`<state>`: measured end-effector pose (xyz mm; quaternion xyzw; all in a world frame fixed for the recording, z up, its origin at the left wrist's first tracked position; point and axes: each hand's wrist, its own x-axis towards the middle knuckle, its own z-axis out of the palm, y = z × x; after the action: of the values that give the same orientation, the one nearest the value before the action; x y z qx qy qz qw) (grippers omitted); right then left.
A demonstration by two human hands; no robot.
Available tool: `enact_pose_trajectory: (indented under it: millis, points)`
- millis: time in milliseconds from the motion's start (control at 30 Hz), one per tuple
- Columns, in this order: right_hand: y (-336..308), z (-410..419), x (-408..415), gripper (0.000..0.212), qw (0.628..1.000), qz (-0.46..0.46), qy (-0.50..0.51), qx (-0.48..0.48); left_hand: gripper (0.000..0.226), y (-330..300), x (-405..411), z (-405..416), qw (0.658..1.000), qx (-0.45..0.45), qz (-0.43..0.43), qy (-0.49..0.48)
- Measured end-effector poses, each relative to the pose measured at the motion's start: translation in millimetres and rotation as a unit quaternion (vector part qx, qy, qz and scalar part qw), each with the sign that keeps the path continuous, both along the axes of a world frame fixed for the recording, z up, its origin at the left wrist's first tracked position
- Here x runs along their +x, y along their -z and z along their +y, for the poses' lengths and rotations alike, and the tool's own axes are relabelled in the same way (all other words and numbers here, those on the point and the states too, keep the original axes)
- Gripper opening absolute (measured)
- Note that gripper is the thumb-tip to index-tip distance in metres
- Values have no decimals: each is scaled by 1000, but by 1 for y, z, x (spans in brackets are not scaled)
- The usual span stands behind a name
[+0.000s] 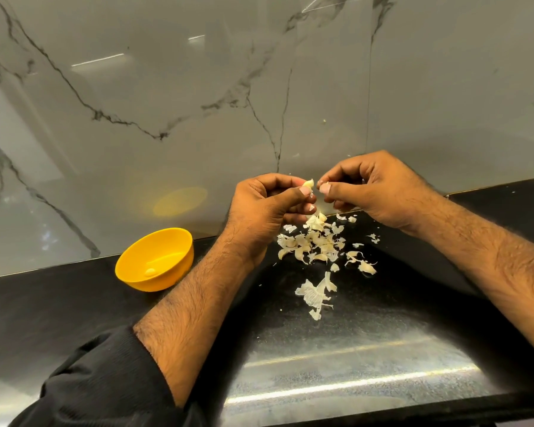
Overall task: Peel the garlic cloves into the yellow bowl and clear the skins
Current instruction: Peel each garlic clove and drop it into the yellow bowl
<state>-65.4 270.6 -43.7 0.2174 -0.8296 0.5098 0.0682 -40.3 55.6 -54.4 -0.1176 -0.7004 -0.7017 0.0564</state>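
The bowl (154, 260) sits at the back edge of the counter (74, 318), hard against the marble wall (167, 87), well to the left of the work. One pale piece, probably a peeled clove, lies in its bottom. That distance is the first risk: each finished clove must travel left over bare counter, and a slick, freshly skinned one could slip and skid away.

The left hand (269, 204) is raised above the counter with its fingers curled, pinching a clove (309, 182) between thumb and forefinger. Just beside it the right hand (373, 192) has thumb and forefinger pressed together on what looks like a scrap of skin at the clove's tip; whether that scrap is torn free I cannot tell. If the skin tears short, bits will cling to the clove and end up in the bowl.

Below both hands, near the back edge, lies the pile (315, 241) of skins and pale pieces. Some may be unpeeled cloves, so a careless sweep could throw good garlic out. A large papery skin (313, 292) lies nearer the middle. All of it is light, and a quick arm movement or breath could scatter it, perhaps toward the right corner.
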Motion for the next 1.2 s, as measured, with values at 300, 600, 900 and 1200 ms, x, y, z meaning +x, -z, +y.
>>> enact_pose_trajectory:
  millis: [300, 600, 900, 1200]
  points:
    - [1, -7, 6, 11, 996, 73, 16, 42, 11, 9, -1, 12, 991, -105, 55, -67]
    - [5, -15, 7, 14, 987, 124, 40, 90, 10, 11, 3, 20, 966, -194, 106, -133]
    - [12, -24, 6, 17, 978, 149, 86, 115, 16, 17, 8, 29, 879, -333, 233, -249]
    - [11, -19, 3, 13, 988, 110, 68, 91, 12, 18, 8, 29, 884, -340, 228, -225]
